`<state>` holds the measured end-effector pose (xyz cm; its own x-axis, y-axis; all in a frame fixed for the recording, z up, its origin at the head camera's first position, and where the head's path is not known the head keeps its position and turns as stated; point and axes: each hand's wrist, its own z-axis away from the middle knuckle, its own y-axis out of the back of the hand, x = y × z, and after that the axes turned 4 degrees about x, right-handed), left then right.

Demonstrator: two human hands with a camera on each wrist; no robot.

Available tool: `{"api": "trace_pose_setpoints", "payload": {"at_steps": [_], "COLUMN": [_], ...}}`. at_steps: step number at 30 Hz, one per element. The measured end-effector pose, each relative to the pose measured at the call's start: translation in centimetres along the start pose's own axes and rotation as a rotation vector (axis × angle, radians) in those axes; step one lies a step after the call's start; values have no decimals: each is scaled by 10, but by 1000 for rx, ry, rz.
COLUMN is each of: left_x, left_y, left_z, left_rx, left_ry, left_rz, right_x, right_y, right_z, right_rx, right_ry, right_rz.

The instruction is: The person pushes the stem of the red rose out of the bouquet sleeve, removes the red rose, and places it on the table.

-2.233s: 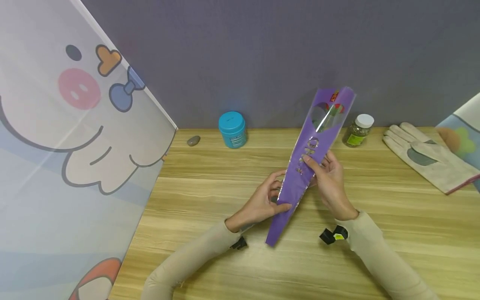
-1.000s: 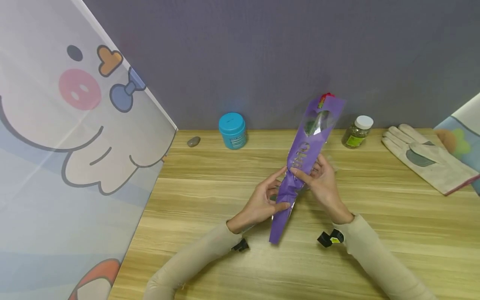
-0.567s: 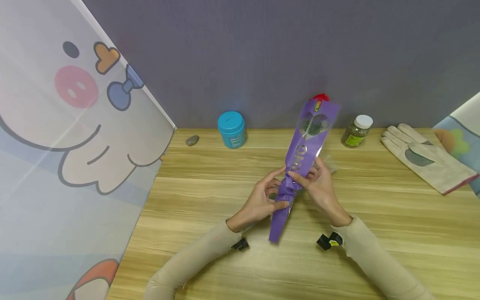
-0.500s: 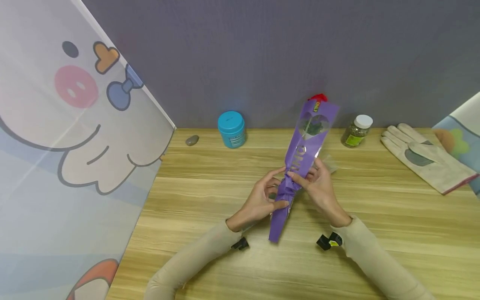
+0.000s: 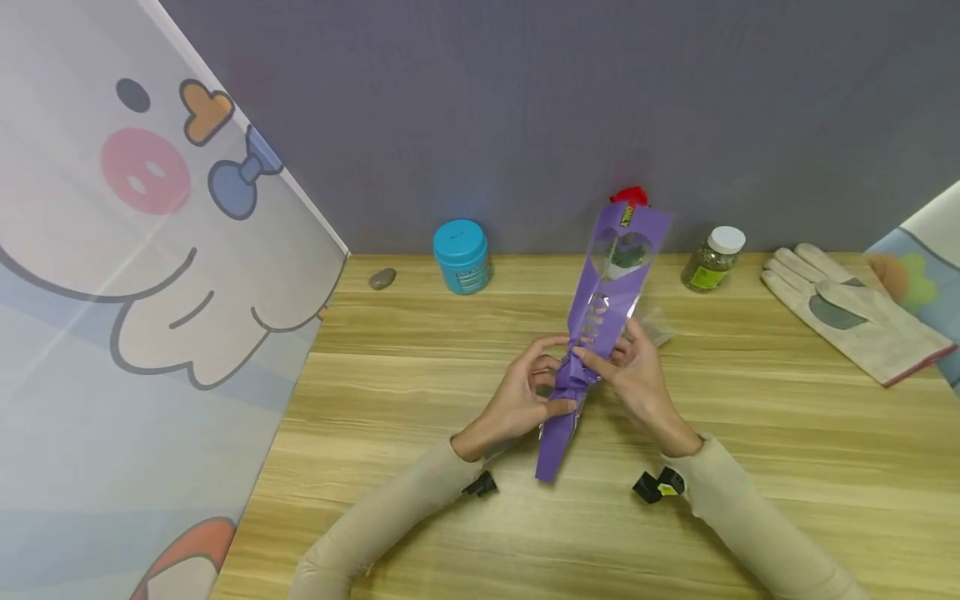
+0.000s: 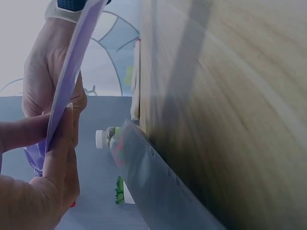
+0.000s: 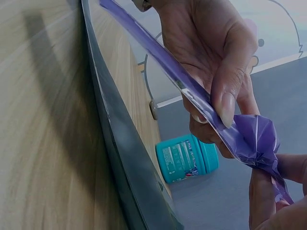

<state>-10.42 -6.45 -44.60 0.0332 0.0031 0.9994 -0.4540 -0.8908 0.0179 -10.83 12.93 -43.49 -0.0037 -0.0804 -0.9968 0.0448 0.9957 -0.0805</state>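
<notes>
A purple flower sleeve [image 5: 615,283] with gold lettering and a clear heart-shaped window slants away from me in the head view. A red rose [image 5: 630,197] pokes out beyond its wide top end, and green leaves [image 5: 628,255] show through the window. My left hand [image 5: 521,396] pinches the narrow lower part between thumb and fingers. Higher up, my right hand [image 5: 637,379] pinches the middle. Between the two hands the sleeve is bunched and creased, as the purple folds [image 7: 254,139] show in the right wrist view. My right fingers are partly hidden behind the sleeve.
Along the back of the wooden table stand a grey stone [image 5: 382,278], a blue lidded tub [image 5: 461,257], a white-capped jar [image 5: 712,258] and a pale work glove [image 5: 855,312]. Clear plastic [image 5: 658,327] lies behind my right hand. A grey wall rises behind them.
The smooth sleeve has become bunched between my hands, its upper part sliding down and leftward with my right hand. The red rose now stands out past its top. My left hand has stayed nearly in place.
</notes>
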Motion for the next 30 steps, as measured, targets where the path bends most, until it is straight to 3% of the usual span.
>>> {"api": "trace_pose_setpoints", "payload": {"at_steps": [18,30], "left_x": [0,-1], "left_y": [1,4], "left_z": [-1,1], "left_rx": [15,-8], "left_ry": [-2,9], "left_rz": [-38,-96], "right_x": [5,4], "right_y": [1,-3], "right_z": [1,4], "right_rx": [-9,68], "right_ry": [43,9], "right_rz": [1,34]}}
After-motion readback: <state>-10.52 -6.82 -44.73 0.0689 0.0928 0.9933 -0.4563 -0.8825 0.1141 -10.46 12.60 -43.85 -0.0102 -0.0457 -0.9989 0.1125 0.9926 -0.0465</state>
